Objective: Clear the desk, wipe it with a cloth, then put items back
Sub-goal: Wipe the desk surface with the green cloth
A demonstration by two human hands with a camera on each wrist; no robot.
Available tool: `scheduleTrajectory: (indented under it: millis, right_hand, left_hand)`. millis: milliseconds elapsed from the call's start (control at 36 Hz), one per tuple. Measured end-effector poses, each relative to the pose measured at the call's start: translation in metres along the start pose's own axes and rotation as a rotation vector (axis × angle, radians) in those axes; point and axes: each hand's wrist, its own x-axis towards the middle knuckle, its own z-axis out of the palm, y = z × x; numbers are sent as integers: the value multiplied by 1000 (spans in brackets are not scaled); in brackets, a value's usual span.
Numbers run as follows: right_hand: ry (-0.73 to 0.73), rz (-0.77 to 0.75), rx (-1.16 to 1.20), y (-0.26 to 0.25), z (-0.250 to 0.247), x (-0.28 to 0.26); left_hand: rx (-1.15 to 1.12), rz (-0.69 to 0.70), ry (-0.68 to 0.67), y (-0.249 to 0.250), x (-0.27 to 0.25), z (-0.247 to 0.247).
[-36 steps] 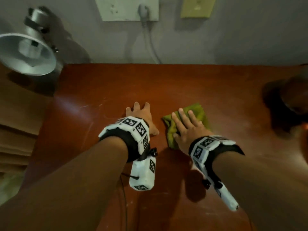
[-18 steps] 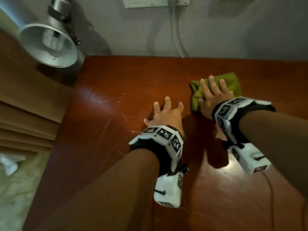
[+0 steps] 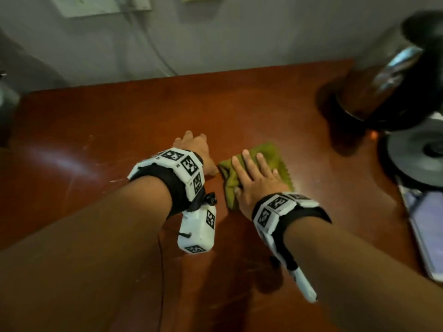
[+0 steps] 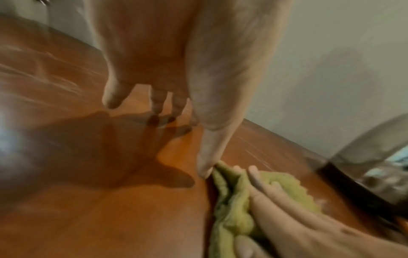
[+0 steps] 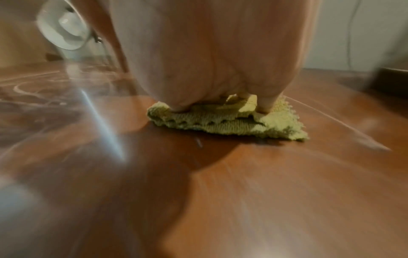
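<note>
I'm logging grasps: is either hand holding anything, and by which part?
Nothing is gripped. The right hand presses flat on top of the cloth, fingers straight; the left hand rests open on the desk.

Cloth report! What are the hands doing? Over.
Right hand flat, pressing cloth onto desk. Left hand flat on desk beside it. Kettle off to the right, apart.
</note>
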Motion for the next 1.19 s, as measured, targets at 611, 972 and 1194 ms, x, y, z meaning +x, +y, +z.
scheduleTrajectory:
  millis: [611,972,1194]
  right_hand:
    - [79,105,48,44,-25,51]
    - [116,-23,28,55,-42,69]
    - [77,-66,-52,54,-6,19]
  left_hand:
    - [-13,31,5,37,-6,34]
    - [1,-12,1,44,-10,39]
    - [-57,-84,98,41,-39,67]
